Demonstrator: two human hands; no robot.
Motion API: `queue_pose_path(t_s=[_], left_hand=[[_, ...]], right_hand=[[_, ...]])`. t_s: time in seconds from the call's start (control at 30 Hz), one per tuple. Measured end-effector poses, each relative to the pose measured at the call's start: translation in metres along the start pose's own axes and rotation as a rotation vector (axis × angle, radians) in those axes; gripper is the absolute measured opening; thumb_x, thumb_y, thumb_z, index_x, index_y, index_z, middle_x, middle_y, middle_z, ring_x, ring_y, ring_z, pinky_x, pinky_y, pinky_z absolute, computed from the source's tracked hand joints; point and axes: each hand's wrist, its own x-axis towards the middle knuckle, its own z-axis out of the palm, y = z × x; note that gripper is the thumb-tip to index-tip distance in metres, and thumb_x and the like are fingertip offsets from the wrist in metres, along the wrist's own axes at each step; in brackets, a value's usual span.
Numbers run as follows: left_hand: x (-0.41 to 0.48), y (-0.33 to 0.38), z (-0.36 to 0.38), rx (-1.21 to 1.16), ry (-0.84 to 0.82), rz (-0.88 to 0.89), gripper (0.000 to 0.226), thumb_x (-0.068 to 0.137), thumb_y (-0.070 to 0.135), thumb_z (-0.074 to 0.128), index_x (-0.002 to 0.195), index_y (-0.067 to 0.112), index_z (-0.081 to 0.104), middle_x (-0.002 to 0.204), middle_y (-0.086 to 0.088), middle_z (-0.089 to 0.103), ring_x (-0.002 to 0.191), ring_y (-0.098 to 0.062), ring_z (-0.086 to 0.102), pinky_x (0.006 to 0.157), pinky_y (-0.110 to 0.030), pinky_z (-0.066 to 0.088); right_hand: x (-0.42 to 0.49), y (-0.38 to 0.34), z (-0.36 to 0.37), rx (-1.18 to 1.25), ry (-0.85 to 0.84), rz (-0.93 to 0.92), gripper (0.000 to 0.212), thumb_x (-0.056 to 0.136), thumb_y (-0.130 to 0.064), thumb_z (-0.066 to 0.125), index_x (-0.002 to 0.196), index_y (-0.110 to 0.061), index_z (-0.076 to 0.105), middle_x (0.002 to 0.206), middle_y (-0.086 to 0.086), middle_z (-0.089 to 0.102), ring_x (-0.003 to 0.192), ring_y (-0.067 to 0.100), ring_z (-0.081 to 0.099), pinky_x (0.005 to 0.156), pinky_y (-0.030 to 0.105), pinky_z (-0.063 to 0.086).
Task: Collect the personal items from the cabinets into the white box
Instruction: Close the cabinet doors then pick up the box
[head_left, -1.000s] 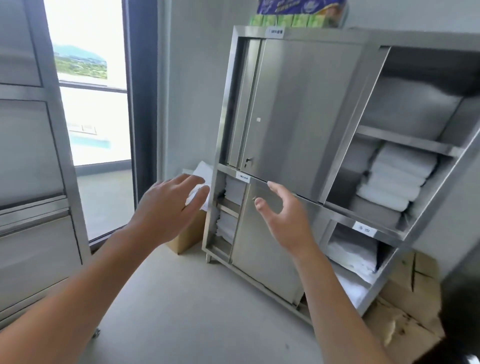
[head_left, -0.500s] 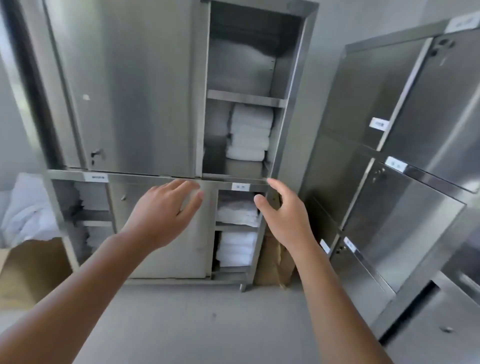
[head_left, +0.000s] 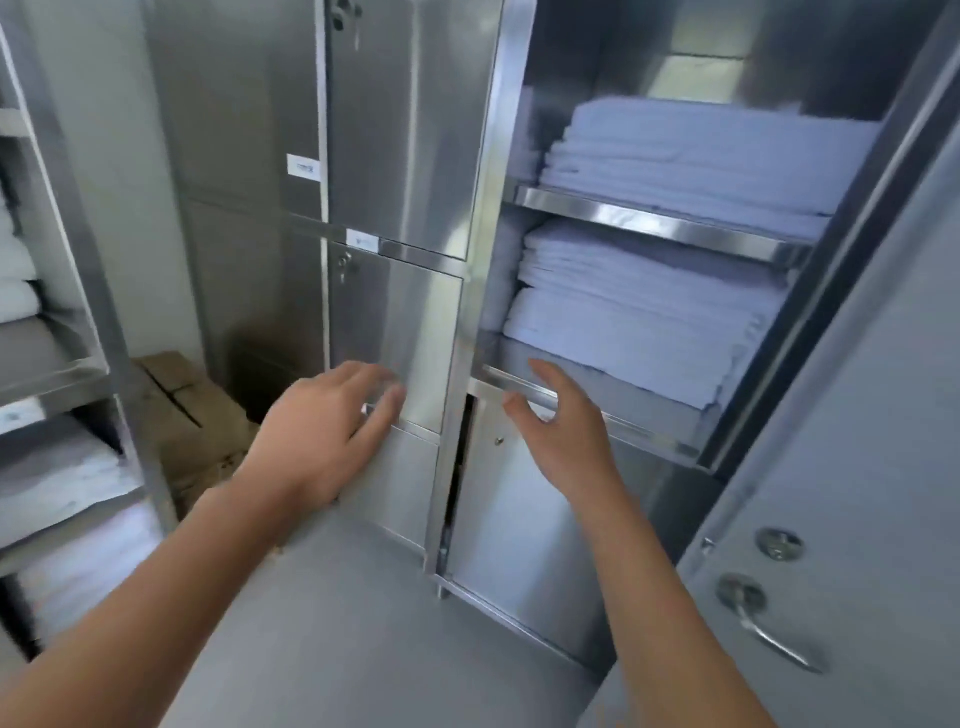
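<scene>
A tall stainless steel cabinet (head_left: 410, 156) fills the middle of the view. Its right compartment is open, with folded white linen on the upper shelf (head_left: 691, 150) and a thicker stack (head_left: 639, 312) on the shelf below. My left hand (head_left: 322, 431) is raised in front of a shut lower door, fingers relaxed and holding nothing. My right hand (head_left: 561, 421) hovers just below the lower shelf's front edge (head_left: 597, 410), fingers loosely spread, empty. No white box is in view.
Another steel cabinet (head_left: 78, 291) with white linen stands at the left. A cardboard box (head_left: 192, 415) sits on the floor between the two cabinets. A grey door with a lever handle (head_left: 769, 623) is at the right. The floor is grey.
The view has swung right from the first cabinet to this one. Both hands stay raised and empty in front of me.
</scene>
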Motion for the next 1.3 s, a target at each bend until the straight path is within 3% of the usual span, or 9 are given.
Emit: queue_pose_path(t_s=[0.07,0.23,0.33,0.5,0.67,0.87,1.0,1.2,1.3], left_hand=[[0.019,0.023,0.021,-0.051,-0.040,0.077,0.053,0.098,0.054,0.027,0.122,0.021,0.061,0.121,0.001,0.066,0.106,-0.025,0.063,0.089,-0.040,0.048],[0.068,0.075,0.062,-0.124,-0.046,0.171,0.049,0.100,0.055,0.027,0.122,0.025,0.060,0.121,0.006,0.064,0.102,-0.022,0.063,0.084,-0.034,0.044],[0.089,0.096,0.083,-0.155,-0.057,0.206,0.045,0.100,0.052,0.031,0.122,0.026,0.060,0.120,0.007,0.064,0.103,-0.021,0.063,0.083,-0.034,0.044],[0.117,0.102,0.119,-0.143,-0.106,0.229,0.046,0.099,0.055,0.029,0.122,0.029,0.058,0.119,0.009,0.064,0.104,-0.020,0.062,0.084,-0.035,0.046],[0.164,0.100,0.156,-0.172,-0.118,0.263,0.046,0.099,0.054,0.031,0.125,0.028,0.059,0.122,0.009,0.063,0.101,-0.022,0.062,0.082,-0.034,0.046],[0.233,0.084,0.214,-0.246,-0.198,0.363,0.044,0.101,0.049,0.034,0.127,0.025,0.059,0.124,0.007,0.063,0.106,-0.021,0.061,0.089,-0.035,0.044],[0.292,0.061,0.256,-0.260,-0.267,0.437,0.041,0.101,0.048,0.035,0.126,0.026,0.059,0.124,0.007,0.064,0.107,-0.021,0.061,0.092,-0.036,0.045],[0.354,0.070,0.313,-0.331,-0.365,0.559,0.042,0.100,0.049,0.033,0.126,0.028,0.058,0.126,0.009,0.062,0.108,-0.020,0.060,0.093,-0.035,0.043],[0.365,0.089,0.337,-0.389,-0.407,0.616,0.042,0.101,0.049,0.033,0.126,0.027,0.058,0.126,0.008,0.063,0.106,-0.022,0.061,0.092,-0.037,0.045]], right_hand=[[0.000,0.016,-0.039,-0.051,0.104,0.030,0.052,0.094,-0.043,0.068,0.143,-0.032,0.054,0.147,-0.013,0.054,0.138,0.008,0.045,0.106,0.020,0.031],[0.002,0.041,-0.106,-0.067,0.243,0.101,0.052,0.094,-0.048,0.066,0.143,-0.040,0.051,0.138,-0.025,0.049,0.128,0.006,0.044,0.111,0.029,0.035],[0.009,0.055,-0.124,-0.065,0.281,0.104,0.053,0.093,-0.048,0.067,0.143,-0.038,0.051,0.144,-0.021,0.050,0.133,0.005,0.043,0.114,0.028,0.033],[0.020,0.083,-0.129,-0.105,0.271,0.129,0.055,0.094,-0.047,0.066,0.146,-0.037,0.049,0.142,-0.023,0.045,0.131,-0.004,0.035,0.109,0.021,0.026],[0.051,0.111,-0.132,-0.145,0.322,0.174,0.056,0.094,-0.050,0.066,0.146,-0.043,0.046,0.135,-0.028,0.041,0.126,-0.006,0.033,0.108,0.025,0.029],[0.111,0.149,-0.112,-0.204,0.397,0.235,0.058,0.093,-0.052,0.066,0.146,-0.042,0.046,0.148,-0.020,0.046,0.129,-0.003,0.038,0.107,0.023,0.030],[0.151,0.166,-0.094,-0.175,0.472,0.303,0.061,0.093,-0.048,0.066,0.149,-0.034,0.047,0.149,-0.012,0.051,0.138,0.009,0.044,0.117,0.040,0.040],[0.181,0.187,-0.095,-0.212,0.618,0.388,0.058,0.096,-0.039,0.067,0.149,-0.030,0.047,0.137,-0.027,0.051,0.123,-0.012,0.046,0.107,0.015,0.039],[0.186,0.204,-0.108,-0.229,0.701,0.455,0.058,0.096,-0.037,0.067,0.150,-0.026,0.047,0.142,-0.018,0.051,0.121,-0.011,0.049,0.096,0.006,0.037]])
